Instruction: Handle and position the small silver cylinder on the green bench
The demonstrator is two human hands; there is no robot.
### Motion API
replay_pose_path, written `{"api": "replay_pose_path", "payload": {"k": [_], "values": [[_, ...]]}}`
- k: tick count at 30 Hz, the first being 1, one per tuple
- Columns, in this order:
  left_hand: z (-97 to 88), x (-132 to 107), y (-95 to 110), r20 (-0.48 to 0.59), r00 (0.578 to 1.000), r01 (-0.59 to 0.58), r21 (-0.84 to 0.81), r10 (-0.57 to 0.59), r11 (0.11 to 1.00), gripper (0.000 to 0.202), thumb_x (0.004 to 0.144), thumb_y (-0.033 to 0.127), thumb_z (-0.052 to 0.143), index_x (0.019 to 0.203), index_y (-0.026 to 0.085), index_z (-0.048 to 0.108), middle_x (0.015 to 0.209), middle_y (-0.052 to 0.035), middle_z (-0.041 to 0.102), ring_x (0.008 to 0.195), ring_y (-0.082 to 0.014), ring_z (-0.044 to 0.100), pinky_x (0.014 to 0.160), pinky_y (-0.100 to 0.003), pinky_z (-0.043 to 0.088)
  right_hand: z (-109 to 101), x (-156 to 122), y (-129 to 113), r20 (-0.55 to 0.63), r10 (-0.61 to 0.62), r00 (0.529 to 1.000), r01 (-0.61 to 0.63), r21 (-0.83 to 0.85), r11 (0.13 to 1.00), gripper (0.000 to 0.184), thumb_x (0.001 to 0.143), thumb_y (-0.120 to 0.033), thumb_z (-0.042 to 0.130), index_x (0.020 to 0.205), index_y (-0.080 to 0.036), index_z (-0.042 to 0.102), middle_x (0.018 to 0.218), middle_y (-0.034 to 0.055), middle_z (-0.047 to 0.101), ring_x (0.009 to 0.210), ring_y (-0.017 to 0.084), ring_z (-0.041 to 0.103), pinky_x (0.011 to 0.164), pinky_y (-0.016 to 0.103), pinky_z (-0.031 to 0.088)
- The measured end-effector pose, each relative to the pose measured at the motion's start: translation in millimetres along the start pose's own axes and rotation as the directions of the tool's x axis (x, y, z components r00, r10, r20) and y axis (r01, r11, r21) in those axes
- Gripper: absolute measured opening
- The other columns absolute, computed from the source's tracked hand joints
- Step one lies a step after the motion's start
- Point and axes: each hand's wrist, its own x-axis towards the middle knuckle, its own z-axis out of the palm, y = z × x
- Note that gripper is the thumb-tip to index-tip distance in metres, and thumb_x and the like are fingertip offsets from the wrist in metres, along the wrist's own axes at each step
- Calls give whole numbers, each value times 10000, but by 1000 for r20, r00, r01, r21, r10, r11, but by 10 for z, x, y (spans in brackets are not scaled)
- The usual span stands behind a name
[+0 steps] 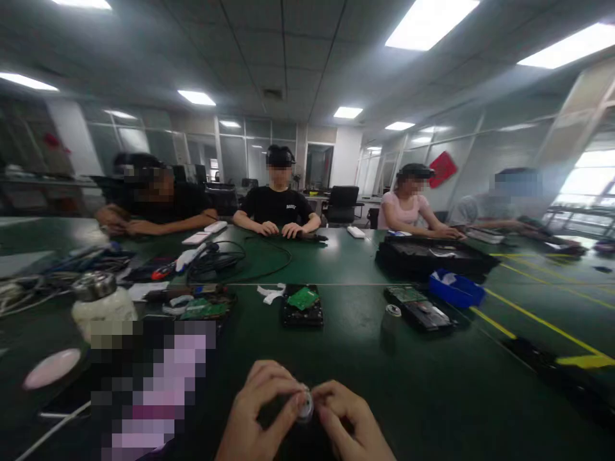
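Low in the head view, my left hand pinches a small round silvery part between thumb and forefinger. The part has a pale rim, and its exact kind is too small to make out. My right hand is closed at the right edge of this part, thumb and fingertips pressed together. Whatever lies between those fingertips is hidden. Beyond my hands, a green circuit board rests on a black drive-like unit. To the right of that stands a small can-like container.
Around the green table are a jar, a pink oval object, a black cable coil, a blue tray, a large black tray and another drive unit. Several people sit opposite, including one person directly across.
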Motion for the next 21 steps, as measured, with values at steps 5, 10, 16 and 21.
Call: {"api": "replay_pose_path", "payload": {"k": [5,10,16,21], "values": [[-46,-69,-113,-82,962,274,283,-261,919,206,811,466,605,889,338,745,858,-18,712,916,-248,579,796,-395,466,-27,1,-41,7,48,999,-48,16,999,340,881,-347,406,577,-197,435,841,97,662,775,199,612,720,297,451],[-54,-49,-136,61,874,399,478,-483,782,153,776,428,626,850,386,753,980,-30,677,1015,-295,524,823,-466,401,-28,0,-51,9,42,999,-42,-3,999,339,883,-328,400,574,-198,447,798,72,663,759,190,618,718,290,450],[-70,-51,-146,42,857,440,461,-514,771,237,741,430,655,967,397,716,1107,-35,638,1107,-321,483,873,-502,377,-10,7,-44,-4,23,1000,-23,-74,997,396,913,-352,408,555,-190,455,762,68,635,726,180,601,683,271,443],[-67,-36,-181,-8,918,376,331,-396,865,216,785,501,611,846,343,746,1025,-41,654,1068,-302,493,894,-511,396,-23,9,-84,-19,68,998,-69,-47,997,306,921,-405,409,710,-195,479,804,61,628,761,190,593,708,281,449]]}}
